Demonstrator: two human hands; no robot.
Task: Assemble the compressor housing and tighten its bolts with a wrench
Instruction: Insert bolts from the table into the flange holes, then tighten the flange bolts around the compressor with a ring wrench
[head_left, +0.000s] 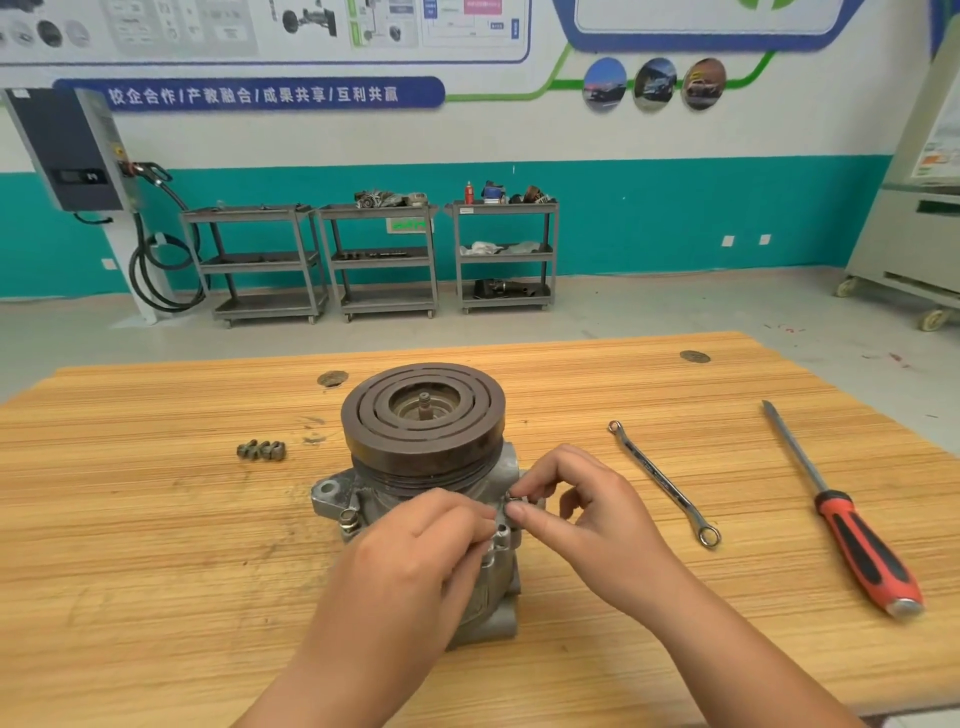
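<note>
Compressor housing (498, 551): I see it upright mid-table (156, 545), pulley (363, 415) up.
Right hand (587, 514): pinches 1 bolt (516, 501) at its flange.
Left hand (415, 540): curled against it; grip I cannot tell.
Wrench (662, 480): lying apart, rightward.
Banner (249, 94): 校企合作/产教融合/成果共享/互利共赢.

Bare left hand (415, 545), right hand (587, 512); forearms (363, 649) uncovered.

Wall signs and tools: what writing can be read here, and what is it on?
"校企合作 / 产教融合 / 成果共享 / 互利共赢": on the blue banner.
Too blurred to read: the posters above it.
Blurred: the green label on the middle cart.
Unreadable: the charger display.
Too small to read: markings on the wrench.
</note>
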